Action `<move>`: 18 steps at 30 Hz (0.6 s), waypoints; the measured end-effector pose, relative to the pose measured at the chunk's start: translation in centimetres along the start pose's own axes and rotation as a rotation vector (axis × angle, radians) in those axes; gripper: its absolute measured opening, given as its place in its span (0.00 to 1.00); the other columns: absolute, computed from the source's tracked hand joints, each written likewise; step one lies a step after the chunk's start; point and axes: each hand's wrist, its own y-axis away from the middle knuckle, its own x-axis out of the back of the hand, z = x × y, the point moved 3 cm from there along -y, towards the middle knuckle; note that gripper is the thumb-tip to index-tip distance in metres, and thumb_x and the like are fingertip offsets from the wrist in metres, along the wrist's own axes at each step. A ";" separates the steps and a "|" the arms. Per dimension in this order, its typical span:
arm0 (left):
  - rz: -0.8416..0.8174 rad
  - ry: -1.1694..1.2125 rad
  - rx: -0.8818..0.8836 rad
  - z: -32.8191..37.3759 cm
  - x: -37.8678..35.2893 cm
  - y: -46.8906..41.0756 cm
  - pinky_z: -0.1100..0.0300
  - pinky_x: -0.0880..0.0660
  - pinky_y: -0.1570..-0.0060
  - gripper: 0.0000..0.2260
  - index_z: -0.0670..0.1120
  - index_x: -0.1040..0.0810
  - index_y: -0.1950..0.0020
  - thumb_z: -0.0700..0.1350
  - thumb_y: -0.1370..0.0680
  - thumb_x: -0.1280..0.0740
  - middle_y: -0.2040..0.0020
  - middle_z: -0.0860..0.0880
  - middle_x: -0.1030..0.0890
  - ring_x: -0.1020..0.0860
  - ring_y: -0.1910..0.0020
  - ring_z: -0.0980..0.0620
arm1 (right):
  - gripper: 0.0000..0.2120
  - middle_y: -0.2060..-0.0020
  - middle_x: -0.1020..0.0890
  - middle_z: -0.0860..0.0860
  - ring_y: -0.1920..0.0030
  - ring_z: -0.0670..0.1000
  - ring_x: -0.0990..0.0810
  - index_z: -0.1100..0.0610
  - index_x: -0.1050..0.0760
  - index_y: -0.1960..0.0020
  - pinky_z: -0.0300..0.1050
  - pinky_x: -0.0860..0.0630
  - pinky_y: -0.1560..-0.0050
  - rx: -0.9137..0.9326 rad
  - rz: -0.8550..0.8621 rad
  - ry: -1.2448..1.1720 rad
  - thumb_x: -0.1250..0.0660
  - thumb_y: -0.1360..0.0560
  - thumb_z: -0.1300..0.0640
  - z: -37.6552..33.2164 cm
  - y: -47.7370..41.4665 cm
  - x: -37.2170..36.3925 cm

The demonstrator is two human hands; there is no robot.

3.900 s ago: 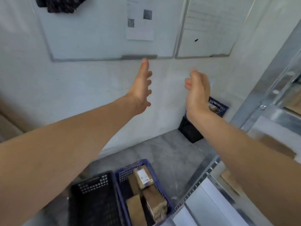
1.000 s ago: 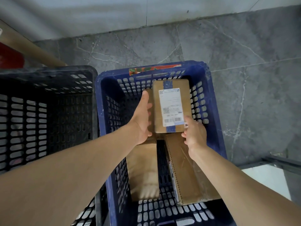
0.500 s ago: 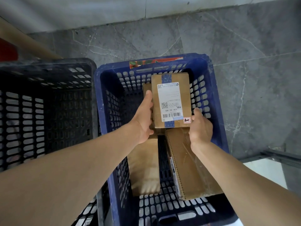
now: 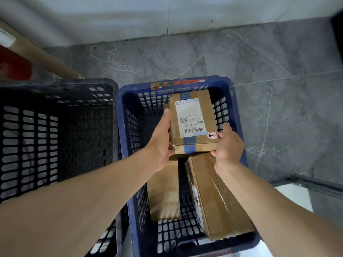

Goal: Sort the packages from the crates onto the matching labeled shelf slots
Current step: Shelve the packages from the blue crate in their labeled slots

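A small cardboard box [image 4: 193,140] with a white shipping label and blue tape is held between both hands above the blue crate [image 4: 124,127]. My left hand [image 4: 161,143] grips its left side. My right hand [image 4: 229,145] grips its near right corner. Below it in the crate lie a larger brown box [image 4: 213,197] on its side and a brown padded parcel [image 4: 164,191]. Another package is partly hidden under the held box.
A black crate [image 4: 55,130] stands right beside the blue one on the left. Grey marbled floor [image 4: 278,101] runs to the white wall behind. A metal shelf edge [image 4: 315,184] shows at the lower right, a cardboard tube [image 4: 46,58] at the upper left.
Both hands came down from the wall area into the blue crate and took hold of the labeled box. Over the last second it has risen toward me.
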 end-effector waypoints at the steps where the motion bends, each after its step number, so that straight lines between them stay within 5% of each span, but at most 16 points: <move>1: 0.000 -0.001 -0.008 0.2 0.0 0.5 0.51 0.34 0.43 0.23 0.58 0.22 0.55 0.68 0.18 0.51 0.63 0.59 0.15 0.21 0.53 0.56 | 0.17 0.65 0.18 0.49 0.60 0.52 0.19 0.55 0.24 0.62 0.61 0.19 0.45 -0.006 0.001 -0.011 0.35 0.19 0.46 -0.1 0.2 0.2; 6: 0.025 -0.015 -0.052 1.2 0.3 2.2 0.55 0.33 0.48 0.23 0.55 0.23 0.55 0.66 0.18 0.50 0.67 0.61 0.16 0.22 0.54 0.57 | 0.18 0.63 0.16 0.52 0.55 0.57 0.15 0.54 0.23 0.62 0.67 0.19 0.43 -0.032 0.015 -0.035 0.35 0.19 0.44 -0.5 2.4 0.7; 11: 0.032 -0.028 -0.089 2.1 0.7 3.9 0.56 0.31 0.53 0.25 0.52 0.21 0.51 0.67 0.19 0.49 0.61 0.57 0.14 0.21 0.53 0.55 | 0.20 0.68 0.16 0.48 0.62 0.53 0.16 0.54 0.23 0.64 0.61 0.18 0.47 -0.062 -0.012 -0.018 0.38 0.18 0.45 -0.5 4.4 1.4; 16: 0.009 -0.063 -0.099 2.9 -0.4 5.6 0.55 0.27 0.52 0.29 0.48 0.23 0.35 0.67 0.19 0.48 0.46 0.50 0.16 0.19 0.49 0.52 | 0.22 0.54 0.14 0.54 0.54 0.58 0.15 0.59 0.21 0.46 0.48 0.25 0.60 -0.028 -0.030 0.075 0.44 0.17 0.41 0.7 5.4 2.6; 18: 0.009 -0.091 -0.078 2.2 -0.4 5.8 0.53 0.26 0.46 0.30 0.48 0.24 0.33 0.69 0.20 0.48 0.44 0.50 0.16 0.19 0.47 0.52 | 0.24 0.51 0.14 0.53 0.52 0.56 0.16 0.57 0.22 0.43 0.49 0.26 0.58 -0.034 -0.051 0.149 0.47 0.17 0.40 1.3 5.8 3.1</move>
